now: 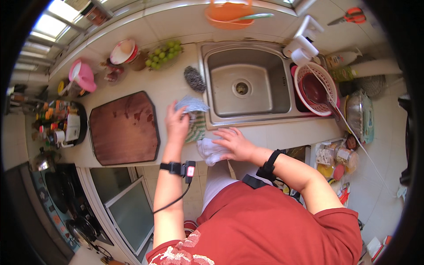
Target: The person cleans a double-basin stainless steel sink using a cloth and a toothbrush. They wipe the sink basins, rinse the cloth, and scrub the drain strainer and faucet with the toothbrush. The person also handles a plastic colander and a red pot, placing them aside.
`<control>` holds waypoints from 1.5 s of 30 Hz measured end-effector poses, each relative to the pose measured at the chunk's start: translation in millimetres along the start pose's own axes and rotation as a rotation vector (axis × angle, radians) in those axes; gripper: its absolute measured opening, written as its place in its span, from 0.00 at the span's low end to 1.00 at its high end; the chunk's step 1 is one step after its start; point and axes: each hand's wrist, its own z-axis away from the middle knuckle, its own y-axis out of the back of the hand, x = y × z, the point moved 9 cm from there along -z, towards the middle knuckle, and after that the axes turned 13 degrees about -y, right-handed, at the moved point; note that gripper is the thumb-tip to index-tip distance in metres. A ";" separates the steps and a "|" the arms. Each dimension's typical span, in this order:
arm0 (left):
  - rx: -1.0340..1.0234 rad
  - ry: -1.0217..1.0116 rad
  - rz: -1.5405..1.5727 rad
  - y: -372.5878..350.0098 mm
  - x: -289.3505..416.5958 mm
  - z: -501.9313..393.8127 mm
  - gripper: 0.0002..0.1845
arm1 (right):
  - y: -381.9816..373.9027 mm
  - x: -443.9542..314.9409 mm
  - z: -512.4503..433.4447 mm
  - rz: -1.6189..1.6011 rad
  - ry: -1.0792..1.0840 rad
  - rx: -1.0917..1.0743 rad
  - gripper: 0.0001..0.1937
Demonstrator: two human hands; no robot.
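My left hand [177, 122] is at a bluish-grey mesh scrubbing cloth [192, 103] on the counter, its fingertips at the cloth's left edge; whether they pinch it cannot be told. Under and below the mesh lies a green and white patterned cloth [197, 127]. My right hand [236, 143], fingers spread, rests over or just above a white cloth [208, 150] at the counter's front edge. A dark steel-wool scourer [194, 79] sits by the sink's left rim.
The steel sink [218, 122] lies beyond my right hand, with a pink and white colander [298, 96] holding a dark red pan at its right. A wooden cutting board [122, 132] is at the left. Green grapes [162, 57] and bowls [122, 53] stand along the wall.
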 end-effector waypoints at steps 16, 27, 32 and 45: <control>-0.227 0.767 0.909 -254.6 137.6 55.8 0.12 | 108.4 147.3 123.3 -1.084 -0.496 0.381 0.38; -0.478 0.719 1.002 -361.0 177.1 69.6 0.25 | 114.8 272.9 198.4 -1.406 -0.887 0.466 0.20; -0.515 0.567 0.924 -383.7 166.1 78.9 0.33 | 138.8 314.5 201.1 -0.759 -0.940 0.675 0.19; -0.254 0.601 1.030 -403.5 143.2 104.3 0.41 | 153.1 290.5 184.5 -1.054 -0.766 0.150 0.10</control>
